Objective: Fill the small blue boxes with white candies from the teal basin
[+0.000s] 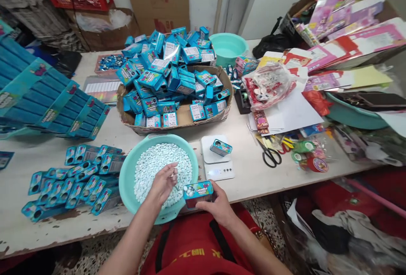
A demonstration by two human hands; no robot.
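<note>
Work appears partway along: one box in hand, one on the scale, many grouped or heaped about.
The right hand [220,207] grips a blue box [203,201] at the near right edge of the basin [126,182]; the left hand [161,187] is over the white candies [149,160], fingers drawn close together around what look like a few pieces. A second box [221,147] lies on the white scale [217,171]; its reading is not legible. On the left, a group of boxes [74,192] sits in loose rows, judged to be handled stock, though their fill cannot be confirmed. The cardboard tray [177,127] holds a large jumbled heap [158,80], probably outstanding. Ample candies remain in the basin.
</note>
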